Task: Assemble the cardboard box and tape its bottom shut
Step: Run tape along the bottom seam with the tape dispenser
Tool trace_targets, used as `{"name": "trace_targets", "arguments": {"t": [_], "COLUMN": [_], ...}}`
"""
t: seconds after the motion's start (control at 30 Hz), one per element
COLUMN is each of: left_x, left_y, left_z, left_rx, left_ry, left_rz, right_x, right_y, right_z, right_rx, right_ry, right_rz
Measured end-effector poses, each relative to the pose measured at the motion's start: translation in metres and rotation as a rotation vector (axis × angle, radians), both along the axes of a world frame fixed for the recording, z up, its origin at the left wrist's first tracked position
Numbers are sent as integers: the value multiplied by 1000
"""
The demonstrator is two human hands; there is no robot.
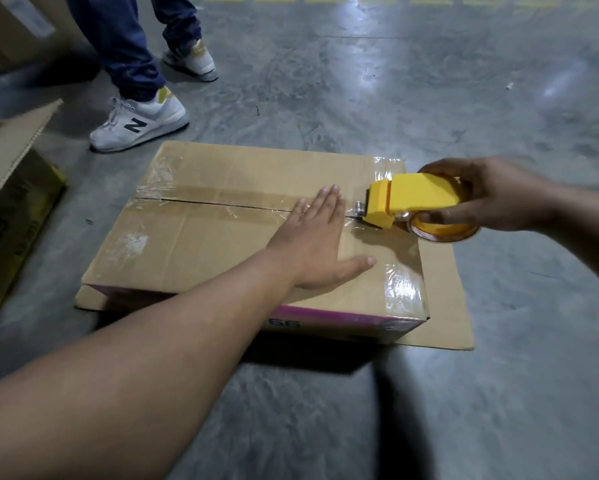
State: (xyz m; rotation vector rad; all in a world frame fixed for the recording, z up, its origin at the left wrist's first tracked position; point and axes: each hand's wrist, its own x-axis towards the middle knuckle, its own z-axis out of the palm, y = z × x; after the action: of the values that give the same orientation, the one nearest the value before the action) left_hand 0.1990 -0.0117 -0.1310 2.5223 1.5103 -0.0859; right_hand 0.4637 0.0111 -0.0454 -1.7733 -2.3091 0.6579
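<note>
On the concrete floor we have the cardboard box bottom-up, left hand flat with fingers straight pressing the clear tape over the seam, right hand clamped round the yellow tape dispenser near the right edge; taping step, next likely cutting the strip.

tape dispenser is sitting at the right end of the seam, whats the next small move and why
Probably tilt the yellow tape dispenser so its toothed edge cuts the strip, while the left hand presses flat on the cardboard box. Clear tape covers the centre seam up to the dispenser, which the right hand grips near the box's right edge. Whether the tape is cut already cannot be told.
</note>
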Motion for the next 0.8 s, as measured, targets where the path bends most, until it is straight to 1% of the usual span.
{"name": "trace_targets", "arguments": {"t": [0.1,0.37,0.57,0.7,0.8], "left_x": [17,13,13,18,36], "left_y": [1,-1,-4,-3,-6], "left_z": [-5,-15,-12,-5,0], "left_rx": [-3,5,8,25,55], "left_ry": [-20,-29,-22,1,-3], "left_rz": [16,21,9,20,-41], "right_x": [-2,2,54,57,60], "right_y": [1,2,-21,-20,-19], "right_z": [-2,-4,3,0,3], "right_rx": [-2,-4,-31,-42,-20], "right_ry": [-12,-43,-28,19,22], "right_rz": [19,44,-111,-85,-72]}}
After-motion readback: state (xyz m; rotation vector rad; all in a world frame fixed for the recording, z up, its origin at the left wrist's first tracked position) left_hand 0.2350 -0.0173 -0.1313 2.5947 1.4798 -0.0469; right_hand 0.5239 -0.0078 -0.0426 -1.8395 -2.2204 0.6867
